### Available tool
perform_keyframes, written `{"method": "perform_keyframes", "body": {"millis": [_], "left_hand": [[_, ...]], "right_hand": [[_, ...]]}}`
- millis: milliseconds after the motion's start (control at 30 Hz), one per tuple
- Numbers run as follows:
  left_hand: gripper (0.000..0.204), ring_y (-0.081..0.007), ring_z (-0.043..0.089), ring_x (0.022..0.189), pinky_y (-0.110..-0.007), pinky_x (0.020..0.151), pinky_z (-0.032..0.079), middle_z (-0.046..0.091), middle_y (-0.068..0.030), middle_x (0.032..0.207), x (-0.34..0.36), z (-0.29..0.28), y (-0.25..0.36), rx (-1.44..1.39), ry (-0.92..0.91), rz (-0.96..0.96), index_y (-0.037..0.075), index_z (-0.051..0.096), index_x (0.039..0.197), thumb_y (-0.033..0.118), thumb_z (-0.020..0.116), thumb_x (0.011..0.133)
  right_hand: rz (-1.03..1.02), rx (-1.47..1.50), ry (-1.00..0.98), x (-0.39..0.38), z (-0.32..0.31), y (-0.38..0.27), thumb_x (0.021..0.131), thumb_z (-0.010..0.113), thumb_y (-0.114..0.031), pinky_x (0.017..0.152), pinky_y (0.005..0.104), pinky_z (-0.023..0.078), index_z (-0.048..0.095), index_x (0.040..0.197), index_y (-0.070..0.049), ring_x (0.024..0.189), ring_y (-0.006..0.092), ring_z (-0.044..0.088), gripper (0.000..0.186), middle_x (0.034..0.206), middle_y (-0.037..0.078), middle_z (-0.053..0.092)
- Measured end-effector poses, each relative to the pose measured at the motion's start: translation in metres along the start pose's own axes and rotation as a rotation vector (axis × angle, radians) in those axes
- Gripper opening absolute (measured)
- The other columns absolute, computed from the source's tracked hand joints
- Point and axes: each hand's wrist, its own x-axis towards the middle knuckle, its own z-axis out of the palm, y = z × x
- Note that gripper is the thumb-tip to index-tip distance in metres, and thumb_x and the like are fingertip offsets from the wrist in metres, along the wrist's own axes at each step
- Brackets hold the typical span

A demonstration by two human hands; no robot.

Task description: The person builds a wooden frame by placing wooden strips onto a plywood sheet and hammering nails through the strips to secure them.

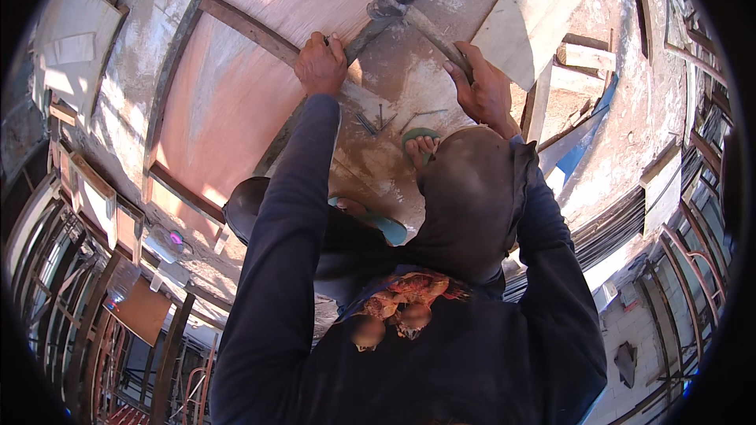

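A hammer (425,30) is in my right hand (487,93), its handle gripped and its dusty head up and to the left. My left hand (321,63) is closed over the corner where wooden battens (250,30) meet on a reddish plywood panel (228,86). Something small and dark shows at its fingertips, too small to name. Loose nails (381,120) lie on the dusty board between my hands and my sandalled feet (422,145).
A pale board (531,20) lies at the upper right, with wood offcuts (584,57) beside it. Thin metal rods (598,228) are bundled at the right. A clear plastic bottle (122,279) stands at the lower left near timber framing (169,354).
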Motion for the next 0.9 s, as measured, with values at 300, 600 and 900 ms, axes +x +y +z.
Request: {"method": "perform_keyframes", "body": {"millis": [300, 600, 900], "left_hand": [[0.038, -0.042, 0.064, 0.083, -0.053, 0.072, 0.048, 0.067, -0.0235, 0.088, -0.002, 0.009, 0.017, 0.132, -0.051, -0.042, 0.001, 0.061, 0.088, 0.037, 0.048, 0.092], [0.045, -0.0457, 0.064, 0.08, -0.056, 0.073, 0.046, 0.067, -0.0263, 0.085, -0.01, 0.015, 0.012, 0.222, -0.029, -0.028, -0.001, 0.061, 0.088, 0.04, 0.042, 0.094], [0.041, -0.0443, 0.064, 0.08, -0.054, 0.071, 0.047, 0.067, -0.0249, 0.085, -0.002, 0.013, 0.009, 0.129, 0.007, 0.022, 0.001, 0.052, 0.097, 0.041, 0.042, 0.099]], "right_hand": [[0.04, -0.074, 0.157, -0.057, -0.044, 0.017, 0.09, 0.065, -0.031, 0.062, 0.0442, 0.051, 0.06, 0.118, -0.015, 0.076, 0.0362, 0.066, 0.033, 0.089, 0.013, 0.07], [0.251, 0.031, 0.315, -0.132, -0.023, 0.009, 0.089, 0.064, -0.035, 0.068, 0.0433, 0.051, 0.064, 0.112, -0.016, 0.079, 0.0335, 0.065, 0.029, 0.085, 0.01, 0.068], [0.363, 0.072, 0.306, -0.139, -0.024, 0.014, 0.091, 0.062, -0.03, 0.066, 0.0467, 0.048, 0.06, 0.109, -0.008, 0.077, 0.0389, 0.063, 0.028, 0.081, 0.017, 0.066]]}}
